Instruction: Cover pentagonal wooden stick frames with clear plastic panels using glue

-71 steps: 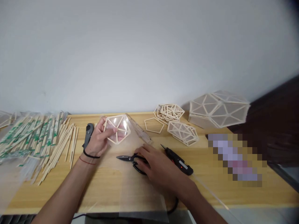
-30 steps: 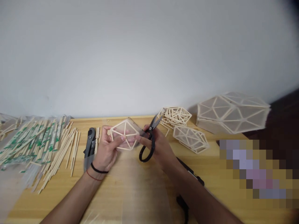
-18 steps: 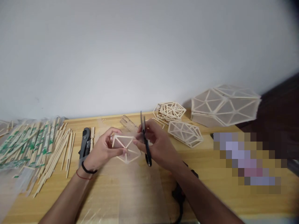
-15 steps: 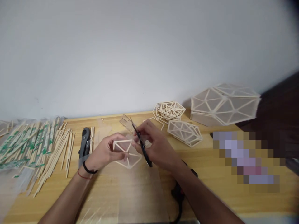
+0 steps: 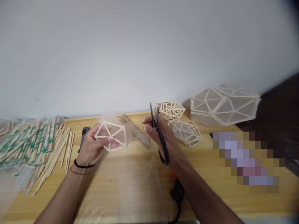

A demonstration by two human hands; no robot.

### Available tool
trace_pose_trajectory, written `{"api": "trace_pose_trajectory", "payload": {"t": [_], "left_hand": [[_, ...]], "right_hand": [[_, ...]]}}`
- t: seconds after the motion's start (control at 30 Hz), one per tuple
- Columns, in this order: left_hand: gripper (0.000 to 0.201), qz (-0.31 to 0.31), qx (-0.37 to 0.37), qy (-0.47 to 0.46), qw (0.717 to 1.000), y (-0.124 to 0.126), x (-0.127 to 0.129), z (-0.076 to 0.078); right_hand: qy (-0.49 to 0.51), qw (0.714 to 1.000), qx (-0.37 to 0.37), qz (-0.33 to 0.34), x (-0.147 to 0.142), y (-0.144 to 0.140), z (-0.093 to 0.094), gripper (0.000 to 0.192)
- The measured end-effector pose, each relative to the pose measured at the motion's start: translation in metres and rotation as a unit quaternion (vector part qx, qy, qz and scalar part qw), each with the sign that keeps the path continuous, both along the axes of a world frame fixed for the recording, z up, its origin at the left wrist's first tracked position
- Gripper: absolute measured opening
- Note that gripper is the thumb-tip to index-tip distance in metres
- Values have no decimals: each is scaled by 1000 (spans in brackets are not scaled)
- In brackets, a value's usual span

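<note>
My left hand [image 5: 90, 148] grips a small pentagon frame [image 5: 112, 136] of thin wooden sticks with clear film stuck to it, lifted above the wooden table [image 5: 221, 174]. My right hand [image 5: 164, 140] holds black scissors [image 5: 159, 135] by the handles, blades pointing up and nearly together, off to the right of the frame. A clear plastic sheet [image 5: 137, 186] lies flat on the table below both hands.
A pile of wrapped and bare chopsticks [image 5: 35, 146] fills the left. A wooden ruler [image 5: 136, 134], a black cutter [image 5: 81, 141] and a black glue gun [image 5: 176, 193] lie nearby. Stacked stick frames [image 5: 170, 109], a small faceted shell [image 5: 185, 133] and a large one [image 5: 224, 104] stand right.
My right hand picked the scissors up off the table, brought them against the frame's edge, then pulled away right with blades up. My left hand carried the frame to the left.
</note>
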State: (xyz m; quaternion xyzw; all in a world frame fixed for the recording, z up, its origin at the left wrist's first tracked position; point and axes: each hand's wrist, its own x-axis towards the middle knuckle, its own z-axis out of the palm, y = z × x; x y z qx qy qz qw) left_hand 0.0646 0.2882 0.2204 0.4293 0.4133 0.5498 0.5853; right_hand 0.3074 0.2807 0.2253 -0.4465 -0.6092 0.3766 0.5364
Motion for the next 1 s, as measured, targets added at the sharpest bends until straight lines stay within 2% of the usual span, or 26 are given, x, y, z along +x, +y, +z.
{"api": "trace_pose_trajectory", "payload": {"t": [0.1, 0.23, 0.33, 0.47, 0.63, 0.87, 1.0], "left_hand": [[40, 73, 7, -87, 994, 2, -1, 4], [41, 62, 11, -128, 990, 1, 1, 7], [42, 49, 9, -130, 990, -2, 5, 7], [41, 33, -2, -115, 993, -8, 13, 5], [39, 23, -10, -101, 995, -12, 21, 1], [41, -18, -30, -75, 997, -12, 19, 5], [40, -26, -39, -65, 997, -11, 17, 7]], "right_hand": [[-27, 997, -26, 62, 0, -4, 3, 26], [-75, 984, -41, 159, -8, -10, 5, 27], [-100, 973, -42, 203, -12, -12, 3, 27], [-117, 966, -31, 229, -13, -11, 0, 34], [-80, 964, -22, 251, -12, -9, -2, 47], [-86, 964, 4, 252, -11, -9, 1, 45], [-104, 963, -13, 249, -10, -7, 1, 40]]}}
